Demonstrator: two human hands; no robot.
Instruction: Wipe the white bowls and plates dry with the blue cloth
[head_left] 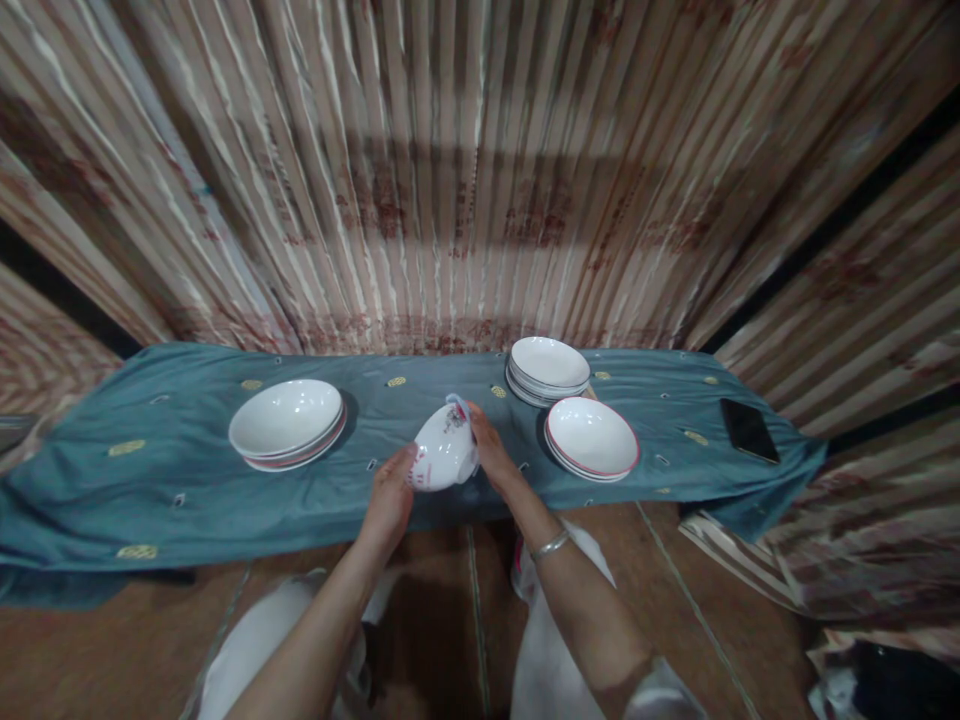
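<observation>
A white bowl (442,452) with a printed floral pattern is held tilted over the front of the table, its outer side showing. My left hand (391,492) grips its left edge, fingers partly hidden behind it. On the other side, my right hand (487,447) is closed round a pale, thin cloth-like piece (457,400) pressed against the bowl; its exact shape is hard to make out. A stack of red-rimmed white bowls (592,437) stands just right of my right hand. Behind it is a stack of dark-rimmed white plates (550,364).
At the left stands another stack of white dishes (286,420). A teal patterned cloth (187,500) covers the narrow table. A black phone or tablet (748,430) lies near the right end. Striped curtains (480,180) hang close behind, and dark items (900,680) lie at lower right.
</observation>
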